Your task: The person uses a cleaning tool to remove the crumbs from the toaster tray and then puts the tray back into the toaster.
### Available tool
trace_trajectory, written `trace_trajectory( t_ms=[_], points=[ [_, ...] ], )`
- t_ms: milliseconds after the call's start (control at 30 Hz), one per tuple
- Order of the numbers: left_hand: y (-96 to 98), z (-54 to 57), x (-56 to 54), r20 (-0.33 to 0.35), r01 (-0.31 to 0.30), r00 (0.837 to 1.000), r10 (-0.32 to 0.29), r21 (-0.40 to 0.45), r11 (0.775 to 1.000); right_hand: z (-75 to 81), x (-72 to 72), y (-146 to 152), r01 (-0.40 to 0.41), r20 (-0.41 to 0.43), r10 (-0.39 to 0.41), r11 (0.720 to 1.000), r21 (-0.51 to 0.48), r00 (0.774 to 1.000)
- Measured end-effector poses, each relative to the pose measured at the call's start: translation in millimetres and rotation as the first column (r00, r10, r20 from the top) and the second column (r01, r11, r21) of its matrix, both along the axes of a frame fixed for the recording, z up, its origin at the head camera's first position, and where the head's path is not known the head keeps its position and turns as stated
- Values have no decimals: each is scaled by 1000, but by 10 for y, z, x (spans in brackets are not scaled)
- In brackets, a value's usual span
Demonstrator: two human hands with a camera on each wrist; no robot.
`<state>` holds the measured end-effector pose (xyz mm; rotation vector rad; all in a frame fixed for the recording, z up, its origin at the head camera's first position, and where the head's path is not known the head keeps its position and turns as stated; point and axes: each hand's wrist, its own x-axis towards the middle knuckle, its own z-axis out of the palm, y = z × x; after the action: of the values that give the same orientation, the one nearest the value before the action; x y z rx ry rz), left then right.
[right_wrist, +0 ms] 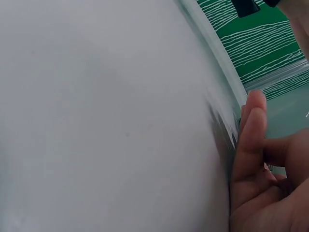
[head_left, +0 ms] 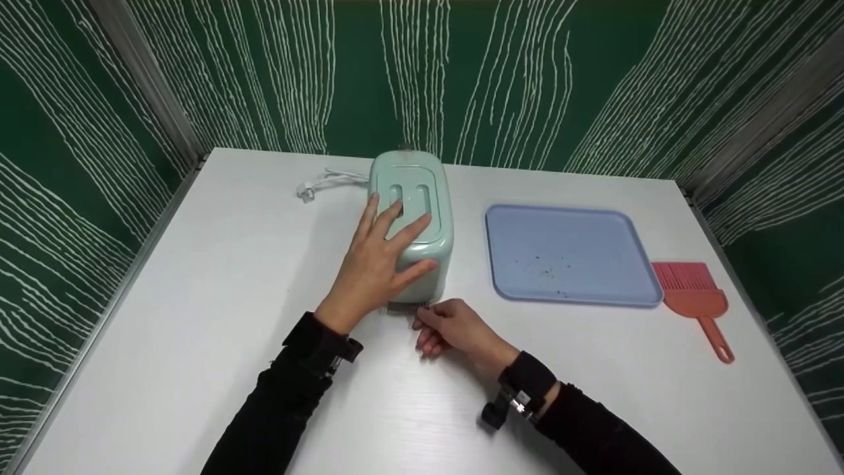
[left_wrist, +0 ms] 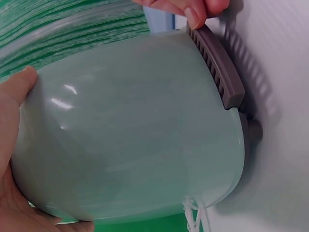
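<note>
A mint-green toaster point(head_left: 432, 274) stands on the white table, its lidded top facing up. My left hand point(head_left: 372, 264) rests on that top with the fingers spread. At the near end, low down, my right hand point(head_left: 461, 330) pinches the edge of the ribbed brown crumb tray point(left_wrist: 217, 65) between thumb and index finger. In the left wrist view the crumb tray's front sits at the toaster's bottom edge. The right wrist view shows the curled right fingers point(right_wrist: 253, 128) close to the tabletop; the crumb tray is hidden there.
Right of the toaster lies a blue tray point(head_left: 573, 227) with dark crumbs on it. A red brush nested in an orange dustpan point(head_left: 695, 303) touches its right side. The toaster's white cord and plug point(head_left: 308, 191) lie at the back left. Green walls surround the table.
</note>
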<state>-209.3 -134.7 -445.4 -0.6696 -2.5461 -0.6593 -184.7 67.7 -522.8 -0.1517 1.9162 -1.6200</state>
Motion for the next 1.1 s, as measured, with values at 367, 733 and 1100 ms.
trace_trajectory(
  t_ms=[367,733,1100],
  points=[
    [-2,18,16,25,-2,1000,2,-9,1000,-39,18,-56,44,-46,-45,999,-4,998],
    [10,73,27,24,2,1000,-2,1,1000,-58,-8,-74,77,-135,-75,997,8,988],
    [-4,41,19,38,4,999,-3,-9,1000,-89,31,-163,153,-186,-140,987,55,973]
  ],
)
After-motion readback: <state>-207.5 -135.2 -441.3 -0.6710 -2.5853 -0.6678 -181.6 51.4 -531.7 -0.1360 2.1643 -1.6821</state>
